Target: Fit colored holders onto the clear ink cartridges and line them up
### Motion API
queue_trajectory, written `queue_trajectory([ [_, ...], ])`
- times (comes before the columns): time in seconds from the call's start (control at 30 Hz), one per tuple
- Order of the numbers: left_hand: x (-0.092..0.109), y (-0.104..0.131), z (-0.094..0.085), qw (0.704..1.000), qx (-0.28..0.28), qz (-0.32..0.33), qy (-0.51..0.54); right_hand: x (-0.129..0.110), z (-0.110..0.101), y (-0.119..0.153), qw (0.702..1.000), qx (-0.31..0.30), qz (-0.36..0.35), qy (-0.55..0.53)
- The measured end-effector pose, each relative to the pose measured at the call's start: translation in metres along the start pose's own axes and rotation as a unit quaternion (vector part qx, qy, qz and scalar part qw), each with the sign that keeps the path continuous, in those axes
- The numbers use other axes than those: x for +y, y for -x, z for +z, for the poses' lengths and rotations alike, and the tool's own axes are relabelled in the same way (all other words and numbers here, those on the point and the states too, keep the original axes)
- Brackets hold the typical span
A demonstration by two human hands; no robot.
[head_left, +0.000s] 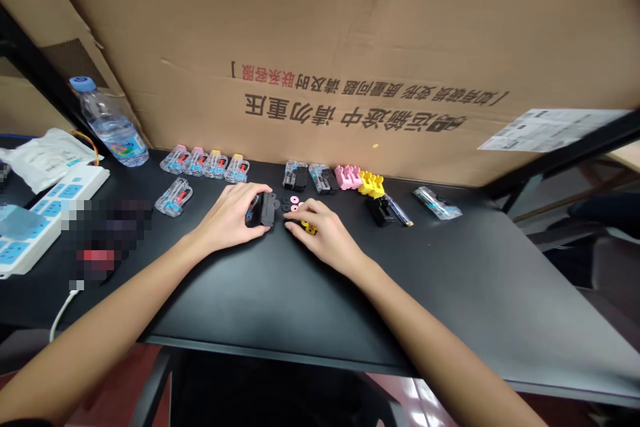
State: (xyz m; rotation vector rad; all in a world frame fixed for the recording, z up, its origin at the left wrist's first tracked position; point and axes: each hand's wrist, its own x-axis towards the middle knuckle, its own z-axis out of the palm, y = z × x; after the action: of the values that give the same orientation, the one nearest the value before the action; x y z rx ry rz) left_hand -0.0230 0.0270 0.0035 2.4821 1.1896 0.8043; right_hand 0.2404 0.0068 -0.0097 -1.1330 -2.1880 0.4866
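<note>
My left hand (231,217) is closed round a black plastic part (269,209), its thumb and fingers on the part's left side and ends. To the right, my right hand (323,233) hovers low over small rings, thumb and fingertips brought near each other; whether anything is between them is too small to tell. Yellow rings (310,228) lie partly under its fingers. Pink rings (295,200) and black rings (285,204) lie between the two hands. Behind stand clear-and-black parts (295,175), a pink part (349,177) and a yellow part (371,184).
Several clear parts (175,159) line the back left, near a water bottle (113,123) and a white power strip (53,213). A black part (379,211), a pen-like packet (399,209) and a wrapped clear piece (437,203) lie right. A cardboard wall (325,27) closes the back.
</note>
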Motion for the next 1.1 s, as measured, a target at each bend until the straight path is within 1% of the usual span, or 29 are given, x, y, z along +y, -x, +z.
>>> queue_trajectory([
  [0.1,-0.002,0.0,0.001,1.0,-0.005,-0.003,-0.002,0.001,0.003,0.001,0.996,-0.049,-0.03,0.07],
  [0.17,-0.001,0.0,0.002,1.0,-0.007,-0.005,-0.004,-0.001,0.003,0.002,0.993,-0.063,-0.039,0.095],
  [0.23,-0.001,0.001,0.002,1.0,-0.007,-0.003,-0.007,-0.003,0.002,0.002,0.992,-0.066,-0.047,0.093],
  [0.3,0.0,0.001,0.001,1.0,-0.006,0.001,-0.005,-0.004,0.001,0.002,0.996,-0.052,-0.044,0.054],
  [0.33,0.0,0.001,0.001,1.0,-0.006,0.004,-0.002,-0.005,0.001,0.002,0.999,-0.037,-0.032,0.018],
  [0.4,0.002,0.001,0.001,1.0,-0.006,0.01,0.007,-0.006,0.001,0.001,0.998,0.0,0.014,-0.068],
  [0.5,0.005,0.001,0.001,1.0,-0.008,0.02,0.015,-0.008,0.002,0.0,0.979,0.035,0.085,-0.179],
  [0.6,0.008,0.002,0.001,0.999,-0.015,0.023,0.017,-0.008,0.003,-0.001,0.964,0.042,0.115,-0.235],
  [0.77,0.011,0.002,0.002,0.999,-0.024,0.02,0.023,-0.008,0.006,-0.001,0.948,0.031,0.126,-0.29],
  [0.87,0.01,0.002,0.003,0.999,-0.023,0.028,0.024,-0.009,0.004,-0.001,0.953,0.025,0.118,-0.277],
  [1.0,0.01,0.002,0.004,1.0,-0.02,0.02,0.009,-0.008,-0.004,-0.001,0.977,0.027,0.082,-0.197],
  [1.1,0.01,0.002,0.002,1.0,-0.02,0.016,-0.009,-0.007,-0.008,0.0,0.983,0.03,0.072,-0.166],
])
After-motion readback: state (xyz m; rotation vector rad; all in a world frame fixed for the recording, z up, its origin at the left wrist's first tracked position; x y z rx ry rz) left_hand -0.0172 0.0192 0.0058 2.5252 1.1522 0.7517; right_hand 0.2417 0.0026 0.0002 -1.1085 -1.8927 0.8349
